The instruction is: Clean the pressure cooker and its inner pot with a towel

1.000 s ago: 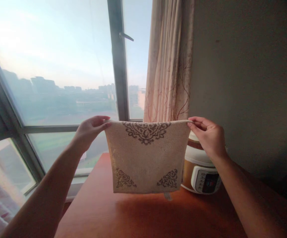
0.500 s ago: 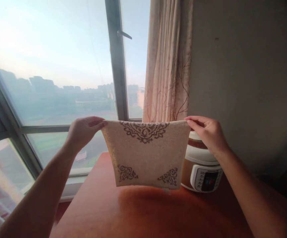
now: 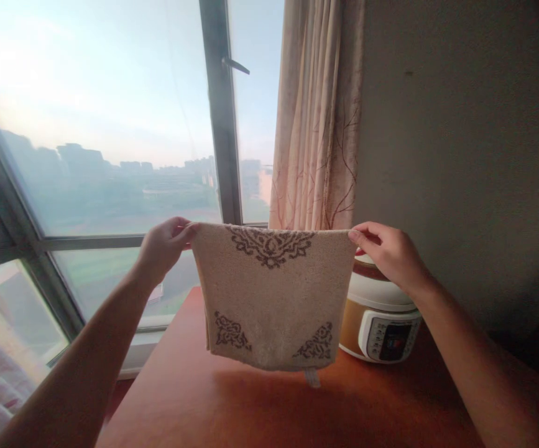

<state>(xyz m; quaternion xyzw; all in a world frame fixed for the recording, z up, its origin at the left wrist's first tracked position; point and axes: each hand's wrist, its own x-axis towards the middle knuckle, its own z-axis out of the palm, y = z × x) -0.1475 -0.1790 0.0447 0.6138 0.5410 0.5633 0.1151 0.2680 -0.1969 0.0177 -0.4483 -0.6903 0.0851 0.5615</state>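
A cream towel [image 3: 269,298] with dark brown scroll patterns hangs folded over between my two hands, above the table. My left hand [image 3: 164,249] pinches its upper left corner between thumb and fingers. At the upper right corner, my right hand [image 3: 385,252] holds it in the same kind of pinch. The top fold is stretched nearly straight. A small white label [image 3: 312,377] dangles below the lower edge, right of the middle. The back layer is mostly hidden behind the front one.
A reddish-brown wooden table [image 3: 166,398] lies beneath. Behind my right hand stands a white and gold electric cooker [image 3: 376,317] with a control panel. A window [image 3: 110,124] fills the left, a patterned curtain [image 3: 316,124] hangs beside it, and a grey wall [image 3: 456,155] is on the right.
The towel's lower edge has swung towards me and hangs a little lower, showing more of the label. Both hands keep their pinch at the corners, almost in place.
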